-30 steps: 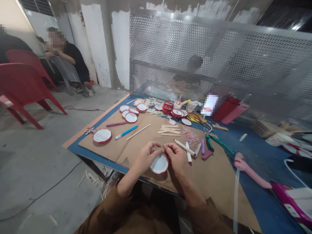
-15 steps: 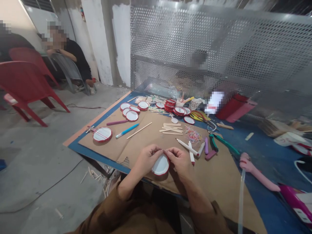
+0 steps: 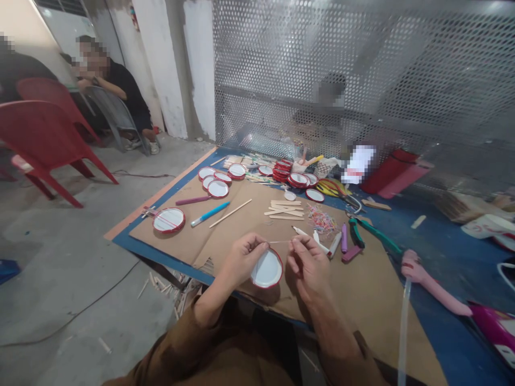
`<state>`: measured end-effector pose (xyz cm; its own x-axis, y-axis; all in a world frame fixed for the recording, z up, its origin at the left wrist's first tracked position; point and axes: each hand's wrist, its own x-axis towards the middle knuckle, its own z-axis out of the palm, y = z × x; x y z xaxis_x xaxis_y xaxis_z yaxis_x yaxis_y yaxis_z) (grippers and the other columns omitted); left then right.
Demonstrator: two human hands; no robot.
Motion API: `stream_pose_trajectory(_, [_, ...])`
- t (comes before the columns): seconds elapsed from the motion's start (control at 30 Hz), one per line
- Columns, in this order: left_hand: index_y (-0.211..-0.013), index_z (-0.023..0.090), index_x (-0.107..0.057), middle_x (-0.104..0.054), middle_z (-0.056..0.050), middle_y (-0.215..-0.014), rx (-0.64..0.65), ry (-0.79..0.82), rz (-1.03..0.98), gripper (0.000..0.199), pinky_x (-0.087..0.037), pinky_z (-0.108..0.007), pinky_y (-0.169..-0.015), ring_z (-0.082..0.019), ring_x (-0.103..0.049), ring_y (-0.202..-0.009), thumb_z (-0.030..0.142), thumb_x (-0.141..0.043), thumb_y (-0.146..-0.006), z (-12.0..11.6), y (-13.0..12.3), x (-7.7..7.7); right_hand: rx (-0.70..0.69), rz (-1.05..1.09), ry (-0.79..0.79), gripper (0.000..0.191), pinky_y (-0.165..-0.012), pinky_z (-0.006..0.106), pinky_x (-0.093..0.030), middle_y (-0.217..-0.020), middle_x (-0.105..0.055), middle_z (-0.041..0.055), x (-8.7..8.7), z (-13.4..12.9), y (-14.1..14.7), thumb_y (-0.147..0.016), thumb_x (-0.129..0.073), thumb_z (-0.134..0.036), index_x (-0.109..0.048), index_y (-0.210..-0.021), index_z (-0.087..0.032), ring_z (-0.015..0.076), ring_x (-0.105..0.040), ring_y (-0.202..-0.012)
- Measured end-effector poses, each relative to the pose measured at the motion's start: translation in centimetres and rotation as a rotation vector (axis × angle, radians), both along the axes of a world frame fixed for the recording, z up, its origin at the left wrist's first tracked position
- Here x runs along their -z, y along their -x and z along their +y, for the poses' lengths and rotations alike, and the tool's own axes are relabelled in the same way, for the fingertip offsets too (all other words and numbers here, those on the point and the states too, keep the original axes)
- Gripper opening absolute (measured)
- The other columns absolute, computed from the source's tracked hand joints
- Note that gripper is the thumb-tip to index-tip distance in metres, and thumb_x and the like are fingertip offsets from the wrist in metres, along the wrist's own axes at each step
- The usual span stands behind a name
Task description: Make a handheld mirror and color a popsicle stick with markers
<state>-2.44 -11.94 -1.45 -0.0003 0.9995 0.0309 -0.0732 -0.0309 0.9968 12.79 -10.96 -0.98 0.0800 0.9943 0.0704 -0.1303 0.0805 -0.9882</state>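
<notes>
My left hand [image 3: 244, 258] pinches the upper left edge of a white disc with a red rim [image 3: 267, 268], held low over the cardboard near the table's front edge. A thin pale strand [image 3: 279, 242] stretches from the left fingertips to my right hand [image 3: 308, 262], whose thumb and forefinger are pinched on its other end. The right hand is apart from the disc. Beyond the hands lie flat wooden sticks [image 3: 285, 210], a tangle of coloured bands [image 3: 322, 220] and several markers [image 3: 344, 238].
At the left lie a strung disc [image 3: 169, 220], a blue pen [image 3: 210, 214] and a thin stick [image 3: 230, 213]. More discs [image 3: 218, 188] stand further back. Green-handled pliers [image 3: 356, 233] and a pink holder [image 3: 436, 295] are on the right. Behind is a perforated metal screen [image 3: 273, 69].
My right hand has moved right, away from the disc and my left hand, and the strand is now drawn out between them. The view has shifted slightly.
</notes>
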Motion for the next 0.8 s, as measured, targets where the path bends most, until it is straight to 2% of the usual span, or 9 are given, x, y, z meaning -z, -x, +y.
stream_pose_trajectory(0.07, [-0.073, 0.017, -0.06, -0.054, 0.003, -0.061, -0.023, 0.017, -0.06, 0.029, -0.038, -0.021, -0.053, -0.011, -0.048, -0.056, 0.045, -0.065, -0.076, 0.0, 0.0, 0.1, -0.043, -0.05, 0.031, 0.027, -0.033, 0.016, -0.024, -0.052, -0.048, -0.0093, 0.2, -0.8, 0.4, -0.08, -0.068, -0.046, -0.056, -0.079, -0.021, 0.0044, -0.035, -0.033])
stream_pose_trajectory(0.17, [-0.073, 0.017, -0.059, -0.053, 0.004, -0.061, -0.069, 0.017, -0.117, 0.029, -0.037, -0.021, -0.052, -0.01, -0.047, -0.055, 0.044, -0.066, -0.076, 0.0, 0.1, 0.3, -0.068, -0.238, 0.015, 0.028, -0.038, 0.017, -0.034, -0.051, -0.05, -0.0069, 0.1, -2.3, 1.0, -0.084, -0.063, -0.047, -0.06, -0.08, -0.02, 0.0075, -0.044, -0.04])
stream_pose_trajectory(0.23, [-0.073, 0.017, -0.058, -0.052, 0.005, -0.061, -0.096, -0.002, -0.1, 0.026, -0.037, -0.021, -0.053, -0.01, -0.047, -0.055, 0.042, -0.065, -0.077, 0.0, 0.1, 0.3, -0.03, -0.339, -0.022, 0.03, -0.042, 0.019, -0.04, -0.053, -0.054, -0.0049, 0.0, -3.5, 1.1, -0.087, -0.059, -0.05, -0.06, -0.08, -0.02, 0.0099, -0.05, -0.043])
stream_pose_trajectory(0.33, [-0.073, 0.018, -0.057, -0.052, 0.004, -0.062, -0.125, -0.026, -0.036, 0.021, -0.038, -0.022, -0.055, -0.011, -0.048, -0.058, 0.038, -0.062, -0.078, -0.1, 0.0, 0.1, 0.031, -0.381, -0.052, 0.03, -0.048, 0.021, -0.048, -0.054, -0.06, -0.0026, 0.1, -5.1, 1.2, -0.089, -0.055, -0.049, -0.059, -0.081, -0.021, 0.0134, -0.059, -0.047])
stream_pose_trajectory(0.53, [-0.073, 0.019, -0.054, -0.049, 0.005, -0.061, -0.153, 0.024, 0.021, 0.015, -0.036, -0.022, -0.054, -0.011, -0.046, -0.056, 0.031, -0.057, -0.082, -0.3, -0.3, 0.0, 0.097, -0.559, -0.135, 0.026, -0.054, 0.023, -0.053, -0.063, -0.07, 0.0017, 2.0, -7.7, 1.6, -0.092, -0.051, -0.043, -0.062, -0.084, -0.021, 0.0159, -0.068, -0.056])
stream_pose_trajectory(0.63, [-0.074, 0.019, -0.054, -0.049, 0.006, -0.061, -0.159, 0.007, 0.03, 0.015, -0.035, -0.022, -0.054, -0.011, -0.046, -0.057, 0.031, -0.056, -0.083, -0.3, -0.4, 0.4, 0.092, -0.693, -0.257, 0.022, -0.057, 0.024, -0.053, -0.069, -0.073, 0.0026, 2.6, -8.4, 2.0, -0.094, -0.05, -0.036, -0.064, -0.085, -0.022, 0.0164, -0.07, -0.059])
stream_pose_trajectory(0.8, [-0.077, 0.02, -0.055, -0.052, 0.004, -0.066, -0.199, -0.015, 0.0, 0.015, -0.037, -0.023, -0.057, -0.012, -0.048, -0.061, 0.033, -0.056, -0.084, -0.3, -0.4, 1.3, 0.081, -0.901, -0.531, 0.021, -0.061, 0.025, -0.052, -0.076, -0.074, 0.0042, 2.6, -8.3, 2.8, -0.095, -0.049, -0.026, -0.067, -0.087, -0.021, 0.0172, -0.071, -0.066])
